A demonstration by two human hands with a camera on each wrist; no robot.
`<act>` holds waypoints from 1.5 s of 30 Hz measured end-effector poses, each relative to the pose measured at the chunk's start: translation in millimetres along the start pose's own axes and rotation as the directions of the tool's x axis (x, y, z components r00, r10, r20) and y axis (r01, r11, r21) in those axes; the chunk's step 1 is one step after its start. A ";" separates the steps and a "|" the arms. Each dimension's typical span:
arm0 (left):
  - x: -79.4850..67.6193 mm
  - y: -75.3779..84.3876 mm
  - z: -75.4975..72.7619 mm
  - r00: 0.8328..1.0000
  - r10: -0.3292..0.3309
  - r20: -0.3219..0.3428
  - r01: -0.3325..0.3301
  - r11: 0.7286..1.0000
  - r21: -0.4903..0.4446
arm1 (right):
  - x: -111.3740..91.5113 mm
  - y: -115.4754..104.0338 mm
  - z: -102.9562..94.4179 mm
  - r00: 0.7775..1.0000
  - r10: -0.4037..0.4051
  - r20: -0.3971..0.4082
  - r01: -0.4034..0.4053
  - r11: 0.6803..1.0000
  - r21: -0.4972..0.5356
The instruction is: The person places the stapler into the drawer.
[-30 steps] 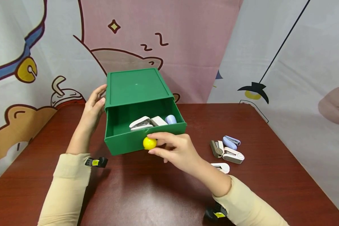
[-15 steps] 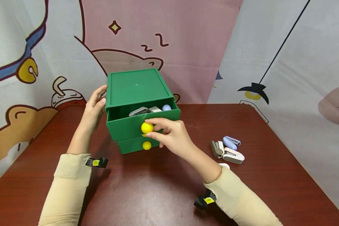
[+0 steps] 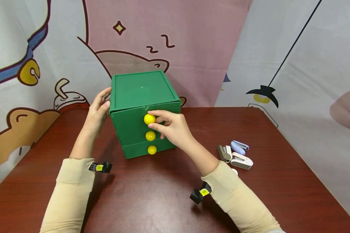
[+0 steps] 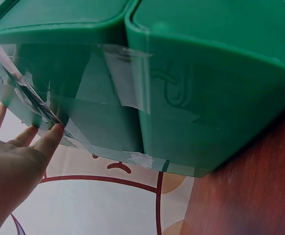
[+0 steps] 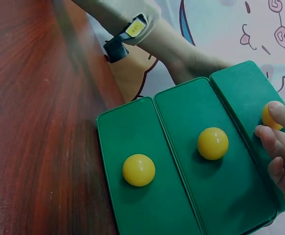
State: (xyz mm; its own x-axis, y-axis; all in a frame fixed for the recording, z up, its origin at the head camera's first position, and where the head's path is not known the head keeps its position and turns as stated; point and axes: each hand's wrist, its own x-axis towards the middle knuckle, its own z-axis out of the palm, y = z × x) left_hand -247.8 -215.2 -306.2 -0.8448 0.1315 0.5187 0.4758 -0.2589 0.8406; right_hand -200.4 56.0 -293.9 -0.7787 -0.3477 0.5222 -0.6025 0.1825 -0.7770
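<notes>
Green drawer unit [image 3: 141,92], the landmark here, sits on the table [image 3: 151,194]. Its top drawer [image 3: 128,121] is in, front nearly level with the casing; it may stand slightly proud, the seam being hard to read from these angles. Middle drawer [image 5: 245,191] and bottom drawer [image 5: 122,127] also in. By my reading, closing is done or nearly so; what remains is seating the front, if needed, and letting go.

Right hand [image 3: 175,127] at the unit's front: thumb and finger closed in a pinch on the top knob [image 3: 149,119]. Left hand [image 3: 97,111] against the unit's left side, fingers extended, fingertips touching, nothing grasped.

Right of the unit: blue stapler [image 3: 239,147], brown-and-white stapler [image 3: 225,153], grey-and-white stapler [image 3: 241,160]; a white item [image 3: 235,171] mostly behind the right sleeve [image 3: 236,194].

Materials: smooth plastic-looking casing, rounded corners; glossy yellow ball knobs; crinkled clear tape [image 4: 125,78] on the left side; shiny red-brown wood grain.
</notes>
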 end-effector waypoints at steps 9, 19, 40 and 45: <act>0.0 0.8 0.1 1.000 -0.002 -0.003 0.002 1.000 0.003 | 3.1 4.1 0.9 1.000 -0.007 -0.004 0.007 1.000 -0.003; 0.4 0.2 -0.7 1.000 0.004 -0.005 -0.004 1.000 0.005 | -13.7 16.8 -2.8 0.991 -0.101 -0.086 0.101 0.995 -0.004; 0.5 0.4 0.3 1.000 -0.011 -0.005 0.011 1.000 0.004 | -29.1 49.8 18.1 0.997 0.036 0.071 -0.033 0.998 -0.044; 0.2 1.1 0.1 1.000 -0.014 -0.004 0.015 1.000 0.007 | -31.7 48.1 18.7 0.997 0.041 0.066 -0.039 0.999 -0.035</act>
State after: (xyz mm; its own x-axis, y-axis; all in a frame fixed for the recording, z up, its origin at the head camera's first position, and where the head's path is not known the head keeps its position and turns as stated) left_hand -247.4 -215.4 -305.2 -0.8527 0.1310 0.5058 0.4652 -0.2503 0.8491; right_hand -201.5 58.6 -354.4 -0.7894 -0.4002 0.4655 -0.5777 0.2279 -0.7838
